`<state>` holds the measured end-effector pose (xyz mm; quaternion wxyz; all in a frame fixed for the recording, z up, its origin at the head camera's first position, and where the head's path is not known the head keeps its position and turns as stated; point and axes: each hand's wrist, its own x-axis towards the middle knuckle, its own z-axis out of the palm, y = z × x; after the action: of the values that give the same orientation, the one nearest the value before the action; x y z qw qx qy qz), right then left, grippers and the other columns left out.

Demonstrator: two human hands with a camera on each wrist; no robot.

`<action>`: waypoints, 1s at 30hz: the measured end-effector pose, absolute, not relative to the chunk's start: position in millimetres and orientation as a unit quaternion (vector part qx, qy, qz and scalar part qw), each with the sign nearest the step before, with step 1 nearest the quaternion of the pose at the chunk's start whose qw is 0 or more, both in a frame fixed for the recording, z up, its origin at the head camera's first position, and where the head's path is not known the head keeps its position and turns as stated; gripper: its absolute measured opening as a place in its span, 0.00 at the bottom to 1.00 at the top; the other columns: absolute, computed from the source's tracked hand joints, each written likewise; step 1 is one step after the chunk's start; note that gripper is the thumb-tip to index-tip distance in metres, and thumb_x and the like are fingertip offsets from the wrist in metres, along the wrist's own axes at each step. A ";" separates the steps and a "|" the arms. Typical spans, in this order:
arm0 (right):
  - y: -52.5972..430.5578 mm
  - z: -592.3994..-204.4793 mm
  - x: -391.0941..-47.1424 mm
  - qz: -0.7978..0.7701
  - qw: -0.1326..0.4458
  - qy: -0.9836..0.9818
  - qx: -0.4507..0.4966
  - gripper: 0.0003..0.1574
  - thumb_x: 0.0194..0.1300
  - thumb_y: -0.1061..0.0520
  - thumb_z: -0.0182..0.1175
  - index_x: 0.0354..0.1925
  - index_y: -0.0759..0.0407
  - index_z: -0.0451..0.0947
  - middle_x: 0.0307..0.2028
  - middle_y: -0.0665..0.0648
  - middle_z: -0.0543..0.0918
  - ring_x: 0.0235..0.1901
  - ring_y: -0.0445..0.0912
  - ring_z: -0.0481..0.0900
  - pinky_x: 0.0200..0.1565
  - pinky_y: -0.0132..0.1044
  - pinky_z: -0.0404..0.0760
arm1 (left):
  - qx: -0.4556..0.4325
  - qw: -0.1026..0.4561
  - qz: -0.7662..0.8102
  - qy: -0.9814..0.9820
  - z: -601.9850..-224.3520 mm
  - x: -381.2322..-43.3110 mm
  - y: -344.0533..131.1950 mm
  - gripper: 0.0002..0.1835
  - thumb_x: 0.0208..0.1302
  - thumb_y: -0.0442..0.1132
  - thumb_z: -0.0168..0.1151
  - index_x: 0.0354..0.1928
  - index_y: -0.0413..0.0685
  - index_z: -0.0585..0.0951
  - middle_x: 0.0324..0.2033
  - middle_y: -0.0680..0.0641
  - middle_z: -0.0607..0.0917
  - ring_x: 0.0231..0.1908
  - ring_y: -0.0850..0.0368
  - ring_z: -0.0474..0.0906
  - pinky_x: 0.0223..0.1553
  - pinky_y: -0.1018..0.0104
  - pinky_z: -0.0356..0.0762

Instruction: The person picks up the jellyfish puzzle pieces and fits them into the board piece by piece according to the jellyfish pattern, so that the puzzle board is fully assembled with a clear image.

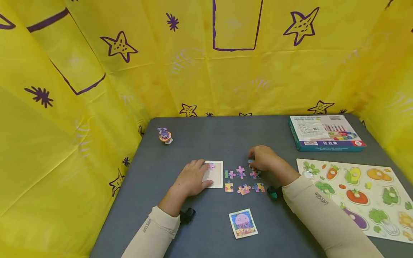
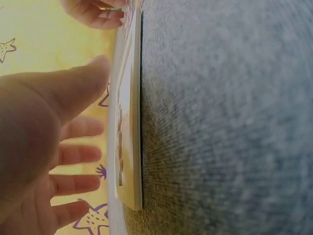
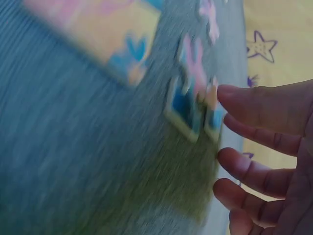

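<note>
My left hand (image 1: 192,178) lies over the left side of a white puzzle tray (image 1: 219,165), fingers spread and thumb near its lower edge. A few pink pieces (image 1: 211,166) show inside the tray, partly hidden by the fingers. To its right, my right hand (image 1: 262,157) pinches a blue puzzle piece (image 1: 250,164) at the top of the loose group. In the right wrist view the thumb and index fingertips meet at that piece (image 3: 213,115), low over the table. Loose jigsaw pieces (image 1: 240,172) in pink, yellow and blue lie in two rows below it.
A jellyfish picture card (image 1: 243,223) lies nearer me. On the right are a vegetable puzzle board (image 1: 356,195) and a boxed set (image 1: 326,132) behind it. A small purple figurine (image 1: 165,135) stands at the back left. Yellow curtains (image 1: 193,79) surround the grey table (image 1: 142,215).
</note>
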<state>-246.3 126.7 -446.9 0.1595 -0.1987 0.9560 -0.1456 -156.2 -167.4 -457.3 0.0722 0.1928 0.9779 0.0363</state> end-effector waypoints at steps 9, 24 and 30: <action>132.3 -446.6 -244.7 -0.176 0.153 0.955 -0.185 0.13 0.59 0.54 0.74 0.34 0.60 0.81 0.32 0.57 0.81 0.34 0.52 0.77 0.42 0.48 0.77 | 0.204 0.106 0.043 0.972 -458.1 -154.5 -166.8 0.36 0.70 0.61 0.60 0.73 0.51 0.71 0.72 0.46 0.72 0.70 0.42 0.67 0.71 0.45 0.64; 59.9 -440.7 -247.3 -0.350 0.188 0.902 -0.170 0.03 0.62 0.58 0.72 0.32 0.56 0.87 0.23 0.51 0.86 0.24 0.45 0.84 0.30 0.35 0.80 | 0.187 0.121 0.057 0.973 -457.8 -157.1 -166.5 0.35 0.71 0.62 0.58 0.74 0.54 0.71 0.73 0.45 0.70 0.72 0.42 0.64 0.71 0.45 0.64; 30.7 -449.6 -250.1 -0.338 0.214 0.901 -0.168 0.05 0.61 0.57 0.74 0.29 0.54 0.88 0.21 0.49 0.86 0.22 0.41 0.83 0.29 0.31 0.80 | 0.196 0.114 0.060 0.972 -457.1 -157.1 -166.4 0.33 0.71 0.61 0.59 0.73 0.56 0.71 0.72 0.45 0.72 0.71 0.41 0.67 0.69 0.45 0.66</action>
<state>-250.1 30.7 -449.6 0.2139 -0.1679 0.9010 -0.3381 -157.1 -166.4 -457.1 0.1136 0.1955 0.9723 0.0599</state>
